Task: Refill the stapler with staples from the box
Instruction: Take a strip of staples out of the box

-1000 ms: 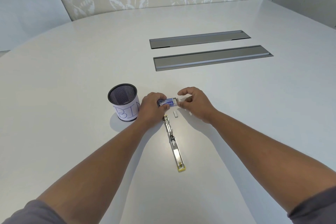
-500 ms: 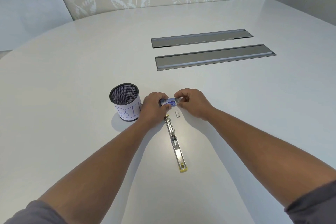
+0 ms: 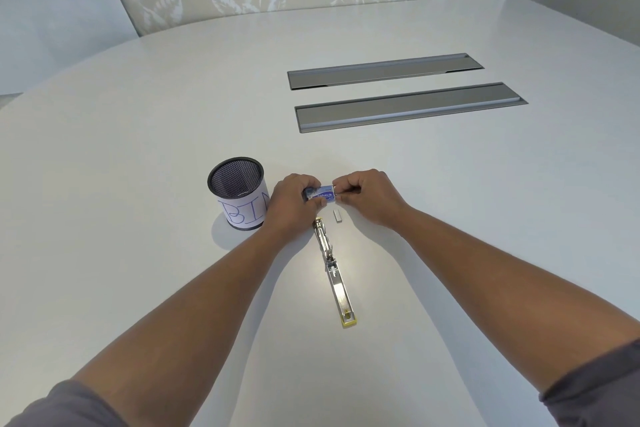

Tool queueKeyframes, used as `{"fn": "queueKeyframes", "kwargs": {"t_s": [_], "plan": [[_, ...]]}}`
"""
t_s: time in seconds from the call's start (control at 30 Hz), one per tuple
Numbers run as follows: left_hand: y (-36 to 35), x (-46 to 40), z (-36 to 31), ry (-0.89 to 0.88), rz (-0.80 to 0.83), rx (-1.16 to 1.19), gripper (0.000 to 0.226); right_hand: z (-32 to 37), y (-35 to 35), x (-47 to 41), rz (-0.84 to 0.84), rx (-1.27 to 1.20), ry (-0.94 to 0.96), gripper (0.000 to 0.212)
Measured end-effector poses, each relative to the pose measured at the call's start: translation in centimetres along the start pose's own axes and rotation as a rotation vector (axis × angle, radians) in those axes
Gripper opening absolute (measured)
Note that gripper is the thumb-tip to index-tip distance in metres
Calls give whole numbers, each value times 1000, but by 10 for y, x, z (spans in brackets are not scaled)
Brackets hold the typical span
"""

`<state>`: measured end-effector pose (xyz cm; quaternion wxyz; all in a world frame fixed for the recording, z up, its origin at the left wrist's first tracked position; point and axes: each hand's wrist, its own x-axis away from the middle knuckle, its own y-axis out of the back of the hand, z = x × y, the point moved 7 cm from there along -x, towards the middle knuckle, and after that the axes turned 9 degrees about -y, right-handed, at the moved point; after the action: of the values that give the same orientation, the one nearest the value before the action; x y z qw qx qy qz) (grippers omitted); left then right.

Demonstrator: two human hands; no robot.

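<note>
A small blue staple box (image 3: 321, 193) sits between my two hands, just above the white table (image 3: 138, 149). My left hand (image 3: 292, 199) grips its left end. My right hand (image 3: 365, 192) pinches its right end with fingertips. The stapler (image 3: 334, 269) lies swung open flat on the table, its metal arm pointing toward me with a yellow tip at the near end. A short strip of staples (image 3: 337, 215) lies loose on the table just right of the stapler's far end, below the box.
A black mesh cup (image 3: 239, 198) with a paper label reading "BIN" stands left of my left hand. Two long grey cable hatches (image 3: 408, 107) are set into the table farther back on the right.
My right hand has closed in on the box's right end and now pinches it. The box and left hand stayed in place. The stapler and loose strip have not moved.
</note>
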<state>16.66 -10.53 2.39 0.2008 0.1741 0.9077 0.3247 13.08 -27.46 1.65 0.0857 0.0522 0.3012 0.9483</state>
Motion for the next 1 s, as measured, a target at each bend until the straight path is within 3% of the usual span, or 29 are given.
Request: {"fn": "queueKeyframes", "kwargs": {"t_s": [0.67,1.0], "plan": [[-2,1,6,50,-37,110,21,1,-6,6,-80,-136,-60,22],[-1,0,8,60,-42,125,28,0,-5,5,-70,-144,-67,18]]}}
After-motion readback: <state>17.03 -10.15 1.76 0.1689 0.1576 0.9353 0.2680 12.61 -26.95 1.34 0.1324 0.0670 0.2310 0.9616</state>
